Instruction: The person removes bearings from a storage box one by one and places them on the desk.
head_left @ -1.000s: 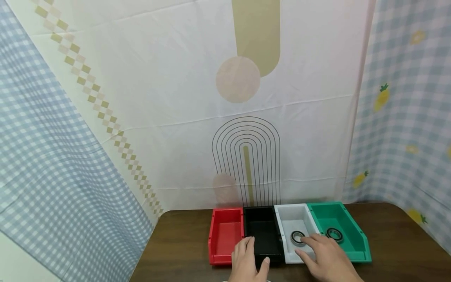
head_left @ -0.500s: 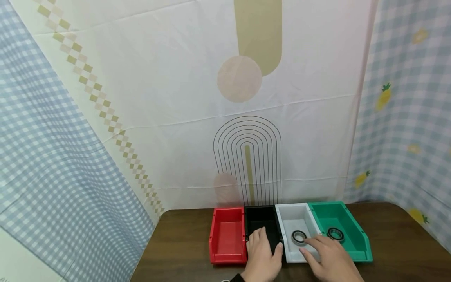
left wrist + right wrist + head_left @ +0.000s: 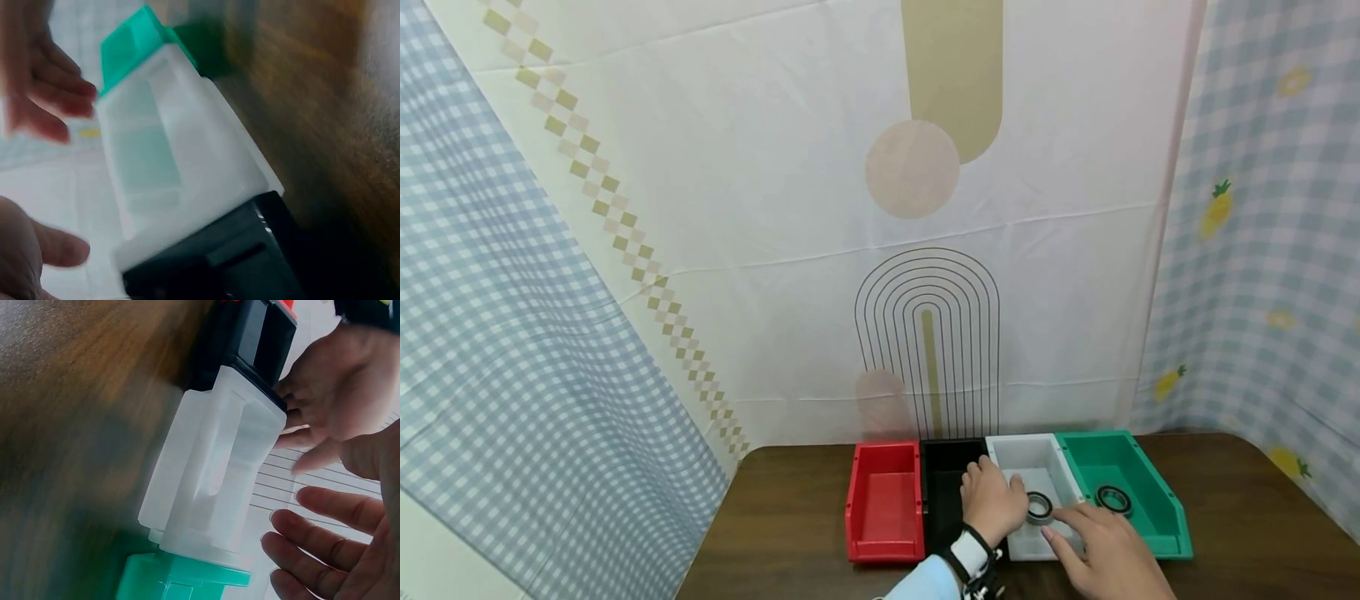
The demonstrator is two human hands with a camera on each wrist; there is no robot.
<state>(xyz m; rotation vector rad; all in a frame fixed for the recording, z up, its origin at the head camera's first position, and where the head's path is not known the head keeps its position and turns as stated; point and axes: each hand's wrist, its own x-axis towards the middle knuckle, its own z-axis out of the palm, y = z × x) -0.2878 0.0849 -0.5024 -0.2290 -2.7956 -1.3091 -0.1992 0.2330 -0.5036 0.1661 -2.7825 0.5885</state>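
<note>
Left hand [image 3: 995, 506], right hand [image 3: 1107, 552], ring [image 3: 1040, 520] between

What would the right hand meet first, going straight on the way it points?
The right hand would probably meet the ring in the white bin, just ahead of it in the head view; depth is unclear, so it might pass above.

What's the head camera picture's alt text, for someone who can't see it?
A person's left hand and right hand flank a dark ring in a white bin. A red bin, a black bin and a green bin containing another ring share the brown table.
</note>
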